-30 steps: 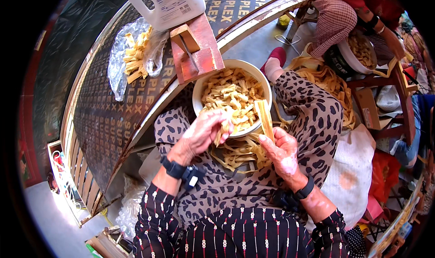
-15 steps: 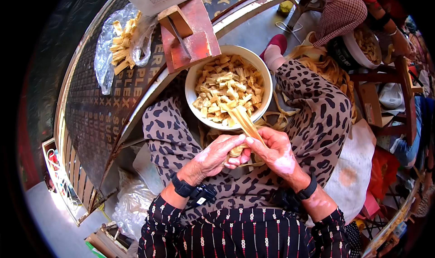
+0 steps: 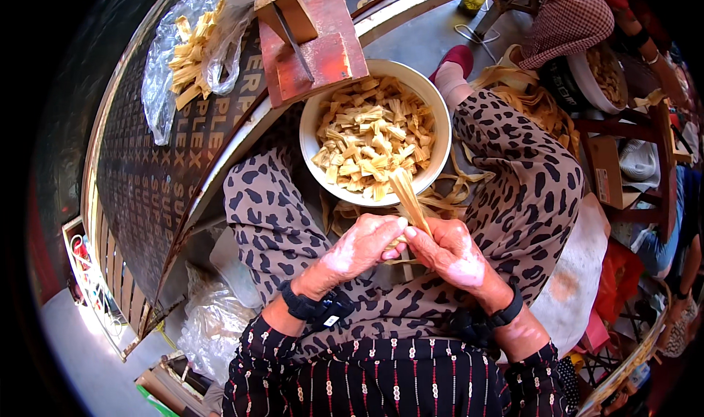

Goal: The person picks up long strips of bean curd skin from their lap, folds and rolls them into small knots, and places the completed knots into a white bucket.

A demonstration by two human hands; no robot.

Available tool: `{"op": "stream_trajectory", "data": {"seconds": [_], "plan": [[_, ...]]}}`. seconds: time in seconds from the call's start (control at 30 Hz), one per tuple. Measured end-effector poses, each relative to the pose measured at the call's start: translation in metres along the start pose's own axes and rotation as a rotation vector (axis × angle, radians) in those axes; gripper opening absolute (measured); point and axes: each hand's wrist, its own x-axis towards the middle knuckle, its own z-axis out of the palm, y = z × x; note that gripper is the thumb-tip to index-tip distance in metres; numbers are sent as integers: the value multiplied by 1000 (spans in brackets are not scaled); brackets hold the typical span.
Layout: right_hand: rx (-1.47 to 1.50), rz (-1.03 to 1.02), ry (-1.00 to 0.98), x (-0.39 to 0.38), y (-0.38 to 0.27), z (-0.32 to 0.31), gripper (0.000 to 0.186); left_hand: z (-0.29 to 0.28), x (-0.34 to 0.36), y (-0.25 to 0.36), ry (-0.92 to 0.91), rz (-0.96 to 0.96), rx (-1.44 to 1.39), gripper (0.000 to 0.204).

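Between my knees stands a round white bucket (image 3: 445,142), filled with short pale-yellow folded pieces (image 3: 374,142) of a dry, fibrous strip material. Just on the near side of its rim, both hands meet over my lap. A flat bundle of yellow strips (image 3: 408,197) sticks up from my right hand (image 3: 451,254), its free end pointing at the bucket. That hand's thumb and fingers are closed around the bundle. Fingers curled, my left hand (image 3: 359,248) pinches the bundle's lower part against the right thumb. The fingers partly hide this lower part.
A red board (image 3: 323,69) with an upright blade (image 3: 292,43) overhangs the dark bench's edge, beside the bucket. On the bench lies a clear bag (image 3: 158,98) with yellow strips. Loose strips (image 3: 543,113) heap at the right, near another person's bucket (image 3: 579,80) and checked clothing (image 3: 572,17).
The bundle's free end has shifted slightly right and stands steeper. My hands stay pressed together, with less of the lower part showing. The whole view has shifted a little.
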Motion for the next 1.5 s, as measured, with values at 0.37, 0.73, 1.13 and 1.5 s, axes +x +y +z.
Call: {"op": "stream_trajectory", "data": {"seconds": [0.37,0.73,1.13,1.5], "plan": [[181,-108,171,12,12,16,28,-13,20,-15,422,475,573,36],[469,107,123,5,3,6,27,-12,4,5,67,406,330,22],[606,104,178,9,6,10,28,-20,21,-16,144,290,41,29],[585,85,279,8,0,5,26,-28,6,-7,125,198,50,38]]}}
